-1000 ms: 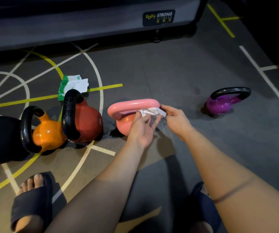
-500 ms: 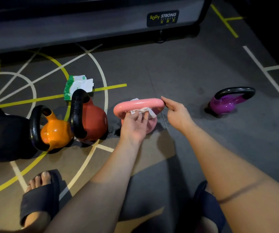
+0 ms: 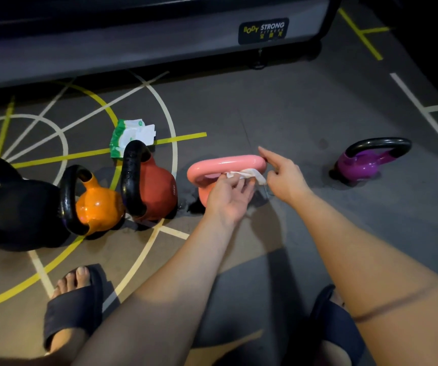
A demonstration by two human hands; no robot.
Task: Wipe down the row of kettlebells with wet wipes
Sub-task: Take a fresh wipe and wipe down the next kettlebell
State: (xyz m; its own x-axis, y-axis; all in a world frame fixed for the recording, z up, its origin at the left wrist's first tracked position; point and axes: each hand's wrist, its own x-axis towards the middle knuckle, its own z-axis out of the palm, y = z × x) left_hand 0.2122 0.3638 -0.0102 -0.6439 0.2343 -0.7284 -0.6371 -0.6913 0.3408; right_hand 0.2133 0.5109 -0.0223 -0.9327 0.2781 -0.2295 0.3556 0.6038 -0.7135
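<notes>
The dark grey matte gym floor (image 3: 291,114) under me is painted with white arcs and straight yellow and white lines. Five kettlebells stand on it in a row. From my left there is a large all-black kettlebell (image 3: 14,212), then a small glossy orange kettlebell with a black handle (image 3: 99,207) and a matte red kettlebell with a black handle (image 3: 157,188), all packed close together. An all-pink kettlebell (image 3: 225,162) stands near the red one, and a glossy purple kettlebell with a black handle (image 3: 357,167) is well apart on my right. A green-and-white soft pack of wet wipes (image 3: 125,136) lies just behind the red one, beside a yellow line. My two dark slide sandals (image 3: 72,307) are planted nearest me. The grey base of a gym machine (image 3: 133,48) runs along the far edge.
</notes>
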